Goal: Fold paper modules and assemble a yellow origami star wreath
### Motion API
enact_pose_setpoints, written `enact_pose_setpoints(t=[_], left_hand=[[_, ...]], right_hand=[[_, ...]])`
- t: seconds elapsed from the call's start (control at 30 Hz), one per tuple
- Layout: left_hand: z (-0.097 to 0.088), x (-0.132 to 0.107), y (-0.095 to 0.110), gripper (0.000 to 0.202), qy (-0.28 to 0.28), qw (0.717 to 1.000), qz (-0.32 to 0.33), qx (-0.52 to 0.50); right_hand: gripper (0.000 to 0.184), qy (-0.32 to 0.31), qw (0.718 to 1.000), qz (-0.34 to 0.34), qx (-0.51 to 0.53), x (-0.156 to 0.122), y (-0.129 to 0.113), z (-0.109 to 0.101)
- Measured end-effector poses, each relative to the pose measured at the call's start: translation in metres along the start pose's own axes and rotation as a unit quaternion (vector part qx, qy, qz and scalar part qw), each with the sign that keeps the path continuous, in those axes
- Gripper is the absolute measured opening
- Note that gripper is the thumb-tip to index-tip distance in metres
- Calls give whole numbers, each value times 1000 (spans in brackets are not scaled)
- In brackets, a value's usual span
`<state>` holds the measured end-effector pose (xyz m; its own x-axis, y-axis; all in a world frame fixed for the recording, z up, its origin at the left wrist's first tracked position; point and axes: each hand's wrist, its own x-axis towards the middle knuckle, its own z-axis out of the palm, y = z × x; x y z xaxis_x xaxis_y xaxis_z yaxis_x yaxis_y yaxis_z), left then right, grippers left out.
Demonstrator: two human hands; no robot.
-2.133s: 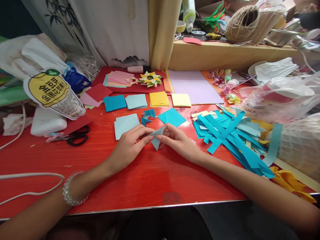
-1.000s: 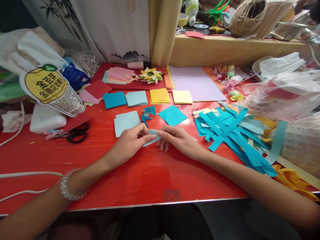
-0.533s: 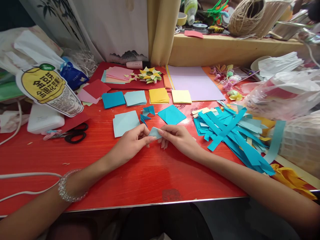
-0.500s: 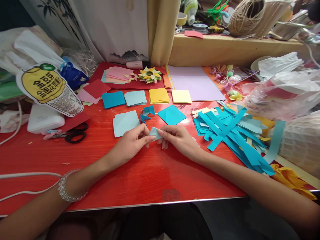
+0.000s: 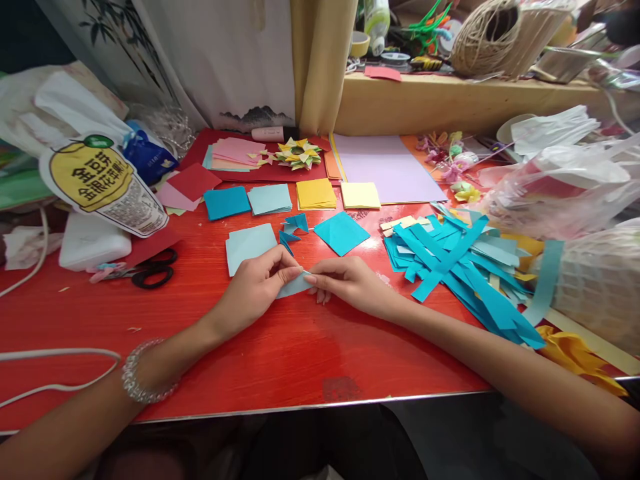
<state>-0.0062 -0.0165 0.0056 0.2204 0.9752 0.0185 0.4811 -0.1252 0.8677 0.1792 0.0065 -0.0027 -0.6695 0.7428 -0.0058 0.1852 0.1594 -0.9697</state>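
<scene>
Between my two hands is a small folded piece of light blue paper (image 5: 294,287), held just above the red table. My left hand (image 5: 261,279) pinches its upper left part between thumb and fingers. At its right tip, the thumb and fingers of my right hand (image 5: 345,281) are closed on it. Light blue square sheets (image 5: 250,245) lie just beyond my left hand, partly hidden by it. Small folded blue pieces (image 5: 293,229) sit behind the hands, with a creased turquoise square (image 5: 342,233) to their right.
Paper stacks in blue (image 5: 227,203), pale blue (image 5: 270,199), yellow (image 5: 316,194) and cream (image 5: 361,195) form a row. Turquoise offcuts (image 5: 455,260) pile up on the right. Black-handled scissors (image 5: 153,268) lie left. A folded paper ring (image 5: 299,153) stands at the back.
The light blue paper has turned and tilted down, showing lower and more to the left between my hands. My left fingers have shifted along it. The camera view has moved slightly.
</scene>
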Motion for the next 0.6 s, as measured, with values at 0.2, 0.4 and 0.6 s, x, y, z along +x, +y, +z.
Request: enact_pose_setpoints(t=[0.2,0.4,0.6], left_hand=[[1,2,-2,24,-55,992,-47,-100],[1,1,-2,23,-80,990,-77,-92],[4,2,-1,19,-53,986,-62,-148]], right_hand=[[30,52,997,10,49,2,10,-2],[27,53,997,-2,55,3,10,-2],[29,88,994,5,61,4,10,-3]])
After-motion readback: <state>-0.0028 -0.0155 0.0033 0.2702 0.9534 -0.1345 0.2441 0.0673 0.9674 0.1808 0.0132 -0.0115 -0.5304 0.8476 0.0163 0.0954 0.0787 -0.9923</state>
